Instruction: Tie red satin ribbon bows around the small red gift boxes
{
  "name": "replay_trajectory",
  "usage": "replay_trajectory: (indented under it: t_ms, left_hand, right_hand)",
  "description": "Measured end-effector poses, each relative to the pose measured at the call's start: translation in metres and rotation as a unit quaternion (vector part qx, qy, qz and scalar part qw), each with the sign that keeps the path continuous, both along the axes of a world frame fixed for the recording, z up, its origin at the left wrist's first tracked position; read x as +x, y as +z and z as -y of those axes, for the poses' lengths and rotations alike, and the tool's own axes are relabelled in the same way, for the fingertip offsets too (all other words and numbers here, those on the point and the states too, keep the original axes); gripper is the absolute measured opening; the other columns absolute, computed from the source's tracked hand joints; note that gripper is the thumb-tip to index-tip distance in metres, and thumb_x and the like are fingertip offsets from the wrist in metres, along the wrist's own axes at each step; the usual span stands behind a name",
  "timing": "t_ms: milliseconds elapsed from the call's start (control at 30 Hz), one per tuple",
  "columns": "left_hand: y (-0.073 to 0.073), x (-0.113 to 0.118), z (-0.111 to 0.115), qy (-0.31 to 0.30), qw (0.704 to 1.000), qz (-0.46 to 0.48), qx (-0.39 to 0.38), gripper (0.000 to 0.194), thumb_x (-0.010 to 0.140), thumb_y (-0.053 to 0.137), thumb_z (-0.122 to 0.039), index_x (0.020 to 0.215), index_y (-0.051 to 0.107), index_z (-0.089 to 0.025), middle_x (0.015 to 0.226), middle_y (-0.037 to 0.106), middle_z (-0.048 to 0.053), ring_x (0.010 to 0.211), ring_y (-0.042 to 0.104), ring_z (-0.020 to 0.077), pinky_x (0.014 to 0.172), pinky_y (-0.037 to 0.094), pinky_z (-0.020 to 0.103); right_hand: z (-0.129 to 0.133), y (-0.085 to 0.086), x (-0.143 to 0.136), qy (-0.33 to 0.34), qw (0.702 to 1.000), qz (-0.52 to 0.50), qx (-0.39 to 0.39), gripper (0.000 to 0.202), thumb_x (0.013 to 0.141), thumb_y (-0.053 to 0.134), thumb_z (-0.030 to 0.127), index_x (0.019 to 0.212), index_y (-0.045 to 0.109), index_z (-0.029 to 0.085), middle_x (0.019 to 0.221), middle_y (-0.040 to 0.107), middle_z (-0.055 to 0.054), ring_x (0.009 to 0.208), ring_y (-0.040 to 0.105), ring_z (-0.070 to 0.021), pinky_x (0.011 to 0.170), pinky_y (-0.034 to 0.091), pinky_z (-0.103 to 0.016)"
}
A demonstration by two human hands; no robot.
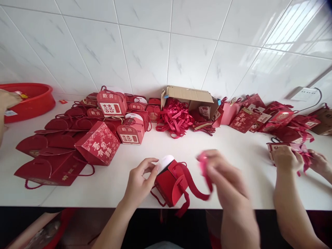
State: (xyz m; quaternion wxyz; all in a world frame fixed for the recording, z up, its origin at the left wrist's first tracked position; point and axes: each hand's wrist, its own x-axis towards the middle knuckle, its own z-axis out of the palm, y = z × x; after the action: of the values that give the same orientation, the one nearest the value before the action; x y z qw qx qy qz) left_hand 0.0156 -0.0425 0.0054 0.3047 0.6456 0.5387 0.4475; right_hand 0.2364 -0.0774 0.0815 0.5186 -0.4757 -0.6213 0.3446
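Note:
A small red gift box [167,183] lies tilted at the table's front edge, its white-lined flap raised at the top. My left hand [142,180] grips the box by that flap, thumb on one side and fingers behind. Through the box's closure runs a red ribbon [193,186], one short tail hanging over the table edge. The ribbon's long end is pinched in my right hand [220,173], which is blurred by motion and held right of the box. Dark red cord handles show at the box's sides.
Many finished-looking red boxes [64,138] crowd the left. A cardboard box [189,93] spills loose ribbons [175,117] near the wall. At right, a co-worker's hands [287,159] handle another beribboned box. A red basin [31,103] stands far left; a power strip [302,93] sits by the wall.

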Motion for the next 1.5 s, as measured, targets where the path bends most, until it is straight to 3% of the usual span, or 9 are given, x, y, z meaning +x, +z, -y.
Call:
replay_trajectory:
  t_ms: [233,667,900,1000,1067,1167,1267,1367,1500]
  left_hand:
    - [-0.002,0.003,-0.001,0.022,0.998,0.054,-0.032,0.018,0.084,0.058,-0.034,0.096,0.057,-0.020,0.075,0.069,0.000,0.071,0.064,0.0143,0.068,0.050,0.023]
    - [0.008,0.004,0.009,0.000,0.993,0.076,-0.088,0.025,0.087,0.051,-0.041,0.102,0.054,-0.022,0.069,0.063,-0.002,0.067,0.060,0.0148,0.065,0.046,0.024]
    - [0.007,0.003,-0.017,-0.082,0.985,0.083,-0.124,0.030,0.085,0.049,-0.044,0.068,0.052,-0.019,0.064,0.052,-0.002,0.062,0.053,0.0140,0.060,0.042,0.024]
    - [0.000,-0.036,-0.028,0.096,0.993,-0.033,-0.064,0.022,0.081,0.053,-0.041,0.075,0.058,-0.020,0.070,0.059,0.001,0.067,0.057,0.0177,0.067,0.044,0.028]
    - [-0.004,-0.070,-0.031,0.301,0.943,-0.141,-0.011,0.018,0.077,0.056,-0.037,0.078,0.060,-0.019,0.072,0.061,0.003,0.070,0.057,0.0207,0.069,0.044,0.032]
    - [-0.007,-0.100,-0.025,0.410,0.888,-0.206,0.028,0.026,0.074,0.061,-0.034,0.095,0.061,-0.020,0.073,0.059,0.001,0.065,0.054,0.0189,0.071,0.045,0.035]
    - [-0.010,-0.087,-0.016,0.319,0.929,-0.163,0.091,0.027,0.075,0.060,-0.039,0.095,0.061,-0.020,0.084,0.060,0.003,0.076,0.057,0.0198,0.079,0.047,0.034]
    - [-0.014,-0.048,-0.012,0.089,0.995,-0.045,-0.002,0.027,0.080,0.055,-0.043,0.093,0.060,-0.021,0.099,0.062,0.007,0.093,0.059,0.0221,0.081,0.048,0.031]
    - [-0.019,-0.009,-0.007,-0.133,0.976,0.046,-0.164,0.022,0.084,0.053,-0.043,0.088,0.057,-0.021,0.086,0.060,0.004,0.081,0.058,0.0188,0.068,0.047,0.025]
  right_hand:
    - [-0.042,-0.030,-0.042,0.129,0.967,0.130,-0.178,0.028,0.086,0.047,0.029,0.061,0.057,0.019,0.138,0.045,-0.007,0.137,0.026,-0.0246,0.106,0.021,-0.045]
    - [-0.051,-0.036,-0.050,0.137,0.962,0.174,-0.162,0.027,0.086,0.045,0.026,0.065,0.059,0.021,0.123,0.059,-0.005,0.134,0.031,-0.0226,0.106,0.019,-0.048]
    - [-0.046,-0.035,-0.048,0.118,0.958,0.236,-0.113,0.028,0.090,0.041,0.028,0.077,0.066,0.024,0.124,0.057,-0.007,0.134,0.031,-0.0247,0.106,0.018,-0.053]
    - [-0.039,-0.040,-0.027,0.035,0.976,0.199,-0.084,0.026,0.091,0.042,0.033,0.095,0.067,0.026,0.136,0.047,-0.008,0.132,0.035,-0.0259,0.105,0.026,-0.050]
    - [-0.028,-0.047,-0.005,-0.022,0.986,0.154,-0.064,0.023,0.090,0.046,0.037,0.099,0.065,0.026,0.135,0.047,-0.008,0.125,0.043,-0.0247,0.101,0.034,-0.044]
    - [-0.003,-0.059,0.026,-0.049,0.987,0.124,-0.094,0.021,0.089,0.049,0.041,0.090,0.063,0.025,0.111,0.060,-0.006,0.105,0.056,-0.0219,0.091,0.043,-0.036]
    - [0.019,-0.071,0.036,0.017,0.975,0.139,-0.174,0.019,0.089,0.051,0.041,0.088,0.059,0.024,0.093,0.063,-0.003,0.090,0.059,-0.0195,0.084,0.045,-0.033]
    - [0.028,-0.081,0.023,0.099,0.968,0.133,-0.189,0.018,0.087,0.055,0.039,0.097,0.058,0.024,0.103,0.062,-0.003,0.098,0.058,-0.0199,0.087,0.045,-0.034]
    - [0.018,-0.097,0.006,0.078,0.978,0.117,-0.154,0.018,0.089,0.050,0.035,0.095,0.062,0.024,0.124,0.058,-0.007,0.117,0.051,-0.0236,0.099,0.040,-0.041]
